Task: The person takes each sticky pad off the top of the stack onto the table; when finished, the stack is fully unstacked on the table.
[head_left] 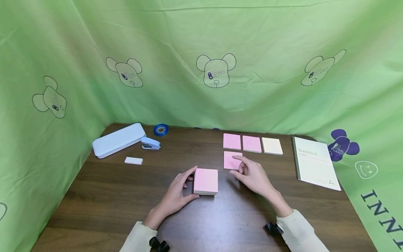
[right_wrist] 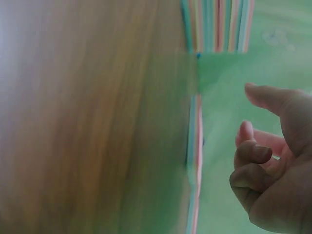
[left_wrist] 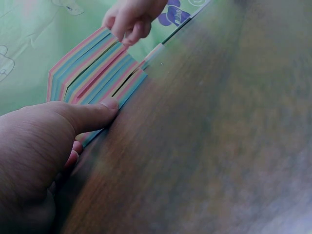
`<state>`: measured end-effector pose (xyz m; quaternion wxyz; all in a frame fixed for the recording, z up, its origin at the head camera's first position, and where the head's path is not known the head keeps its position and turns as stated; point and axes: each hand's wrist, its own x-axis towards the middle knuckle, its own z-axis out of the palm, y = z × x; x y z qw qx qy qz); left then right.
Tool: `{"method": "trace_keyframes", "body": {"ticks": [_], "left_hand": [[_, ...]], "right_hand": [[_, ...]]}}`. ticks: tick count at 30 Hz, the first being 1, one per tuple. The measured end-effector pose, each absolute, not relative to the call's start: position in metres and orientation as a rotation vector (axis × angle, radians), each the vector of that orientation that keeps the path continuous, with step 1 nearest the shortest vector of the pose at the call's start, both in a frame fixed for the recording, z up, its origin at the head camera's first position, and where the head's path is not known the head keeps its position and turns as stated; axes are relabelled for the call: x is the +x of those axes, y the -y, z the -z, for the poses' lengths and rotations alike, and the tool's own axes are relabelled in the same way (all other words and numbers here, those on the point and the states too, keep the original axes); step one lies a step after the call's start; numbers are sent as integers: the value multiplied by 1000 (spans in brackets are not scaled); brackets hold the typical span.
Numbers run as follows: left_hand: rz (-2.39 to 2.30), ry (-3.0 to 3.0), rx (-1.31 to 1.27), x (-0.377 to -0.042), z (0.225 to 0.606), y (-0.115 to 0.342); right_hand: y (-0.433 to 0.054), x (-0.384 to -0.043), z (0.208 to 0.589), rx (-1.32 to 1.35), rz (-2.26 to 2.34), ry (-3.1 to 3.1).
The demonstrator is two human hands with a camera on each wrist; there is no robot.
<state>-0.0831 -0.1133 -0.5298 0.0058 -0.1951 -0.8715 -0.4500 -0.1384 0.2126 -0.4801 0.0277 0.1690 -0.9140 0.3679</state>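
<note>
My left hand holds a tall stack of square sticky note pads at its left side, thumb at the near corner and a fingertip at the far one. The stack is pink on top; its sides show pink, yellow and blue layers in the left wrist view. Over the table, my right hand hovers with thumb and index finger apart and nothing between them. It overlaps the right edge of a thin pink sticky note pad in the head view. The right wrist view shows that hand apart from the pads.
Behind lie two pink pads and a cream pad in a row. A notebook lies at the right. At the left are a light blue case, a stapler, an eraser and blue tape.
</note>
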Motion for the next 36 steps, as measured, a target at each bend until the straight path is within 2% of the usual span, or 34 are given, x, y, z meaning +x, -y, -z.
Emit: {"method": "trace_keyframes", "body": {"ticks": [10,20,27,36], "left_hand": [[1403,2729,-607,-83,530,113],[1369,2741,-614,-83,530,113],[1368,2715,-636,-83,530,114],[1361,2715,-637,-83,532,115]], "right_hand": [[-178,-113,469,762,-1318,2750],[-158,-110,471,869,-1094,2848],[-148,-108,474,861,-1004,2872],[-148,-109,474,824,-1126,2857]]}}
